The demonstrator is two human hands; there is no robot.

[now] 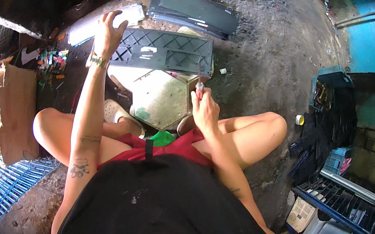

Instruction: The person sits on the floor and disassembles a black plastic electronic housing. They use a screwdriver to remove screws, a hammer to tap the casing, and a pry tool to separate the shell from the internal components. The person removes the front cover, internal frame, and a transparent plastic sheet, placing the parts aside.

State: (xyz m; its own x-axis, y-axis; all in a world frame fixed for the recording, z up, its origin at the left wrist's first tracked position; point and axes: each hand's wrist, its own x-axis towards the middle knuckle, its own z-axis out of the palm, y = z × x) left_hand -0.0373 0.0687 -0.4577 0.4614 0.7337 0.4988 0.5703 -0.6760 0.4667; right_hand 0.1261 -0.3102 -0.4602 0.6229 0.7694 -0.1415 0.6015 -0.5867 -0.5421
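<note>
A dark plastic panel (pixel 163 49) with a crisscross ribbed face lies across a pale, worn hexagonal block (pixel 163 99) between my bent legs. My left hand (pixel 109 34) is at the panel's left end, its fingers apart and nothing seen in them; whether it touches the panel I cannot tell. At the panel's lower right corner, my right hand (pixel 205 109) is closed around a thin-shafted tool with a red and clear handle (pixel 199 90), which looks like a screwdriver. Its shaft points away from me, over the panel's right end.
Beyond the panel lies a stack of dark panels (pixel 192 13), with shiny pale sheets (pixel 86 21) left of it. Small coloured pieces (pixel 53 62), a cardboard box (pixel 8 113) and a blue wire grid (pixel 8 183) are at left. At right are a yellow roll (pixel 299 120) and a blue crate (pixel 336 160).
</note>
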